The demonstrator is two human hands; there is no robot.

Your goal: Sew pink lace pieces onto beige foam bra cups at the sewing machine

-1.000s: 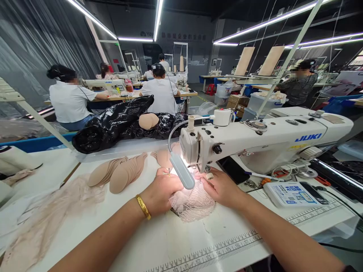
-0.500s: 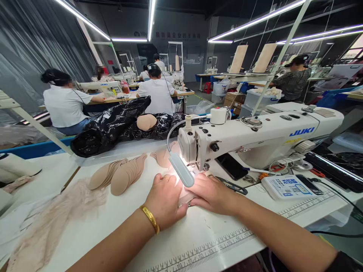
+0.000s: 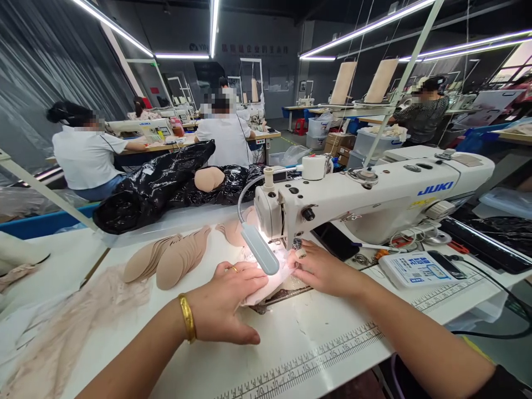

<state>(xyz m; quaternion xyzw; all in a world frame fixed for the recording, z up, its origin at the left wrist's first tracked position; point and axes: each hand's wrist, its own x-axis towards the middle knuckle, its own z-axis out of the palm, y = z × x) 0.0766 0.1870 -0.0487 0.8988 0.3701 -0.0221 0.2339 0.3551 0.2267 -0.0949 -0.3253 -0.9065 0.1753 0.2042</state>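
A white sewing machine (image 3: 374, 194) stands on the white table, its lamp (image 3: 261, 249) shining on pale pink fabric (image 3: 272, 285) under the needle area. My left hand (image 3: 226, 302), with a gold bracelet, lies on the fabric's left part, fingers stretched and thumb apart. At the fabric's right edge my right hand (image 3: 326, 269) has its fingers pinched on the material beside the presser area. The lamp and machine head hide the needle. To the left lie fanned stacks of beige pads (image 3: 180, 260) and a heap of sheer lace fabric (image 3: 83, 327).
Black plastic bags (image 3: 153, 183) lie behind the table with a beige pad on top. A phone (image 3: 336, 241) and a white box (image 3: 415, 270) are on the right. A printed ruler (image 3: 307, 368) runs along the front edge. Several people sit at machines beyond.
My left hand has moved left and opened, its thumb now away from the fabric. My right hand has shifted up toward the machine head. More of the pink fabric and the metal plate shows.
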